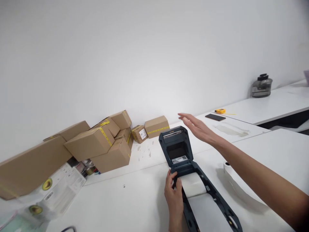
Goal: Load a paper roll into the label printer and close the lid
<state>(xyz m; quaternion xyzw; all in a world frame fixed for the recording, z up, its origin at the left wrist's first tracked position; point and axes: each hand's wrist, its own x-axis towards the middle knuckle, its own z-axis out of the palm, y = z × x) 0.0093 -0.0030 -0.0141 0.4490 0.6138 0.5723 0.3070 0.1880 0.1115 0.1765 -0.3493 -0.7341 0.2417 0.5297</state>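
Note:
A dark blue label printer (177, 168) stands on the white table with its lid (175, 141) tipped up. Inside it sits a white label roll (193, 184), and a strip of its paper runs toward me over the printer's front. My left hand (174, 196) is at the printer's left side, fingers and thumb curled on the edge beside the roll. Just right of the raised lid, my right hand (196, 129) is in the air, fingers stretched out and holding nothing. Partly behind my right forearm lies a loose white paper roll (233, 182) with its strip unrolled.
Cardboard boxes (111, 154) with yellow tape are piled at the left by the wall. Plastic packets (60, 190) with avocado pictures lie before them. A phone (215, 117), a yellow tape measure (220, 111) and a dark clear container (262, 86) are at the back right.

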